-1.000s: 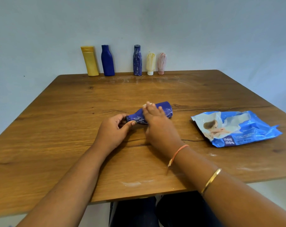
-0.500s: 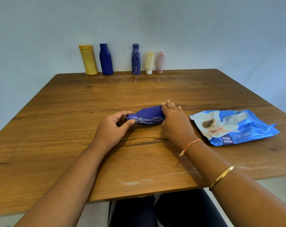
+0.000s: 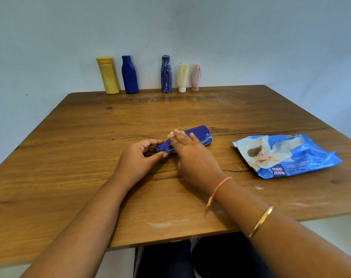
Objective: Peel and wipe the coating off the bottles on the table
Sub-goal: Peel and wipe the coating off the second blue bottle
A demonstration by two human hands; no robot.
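Logging progress: which bottle is in work, and where? (R1)

Lying blue bottle (image 3: 200,134), on its side, mid-surface (image 3: 70,157). Left hand (image 3: 138,157): grip clamped on the neck end, thumb against fingers. Right hand (image 3: 190,151): grip apart, fingers laid fairly flat over the body, pressing a white wipe (image 3: 171,134) that shows at the fingertips. (R2)

Coating state on it? (R1)

Exposed base end reads smooth, glossy, dark blue, with a few pale streaks near the base. Section under the hand is hidden. Judgement: late in wiping, not finished. (R2)

Back row? (R1)

Five upright along the far edge, by the wall. Yellow bottle (image 3: 108,76) and plain blue bottle (image 3: 129,75) look clean: smooth plastic, tall, flattish. Streaked blue bottle (image 3: 166,75), cream bottle (image 3: 182,77) and pink bottle (image 3: 196,77) carry a whitish, ribbed film; the last two are small, rounded, apparently cap-down. Judgement: two done, one underway, three left. (R2)

Supplies, residue? (R1)

Wipes pack (image 3: 287,155), crinkled blue foil, lies flat, right of the hands. White smears (image 3: 160,224) on the wood grain near the front edge. (R2)
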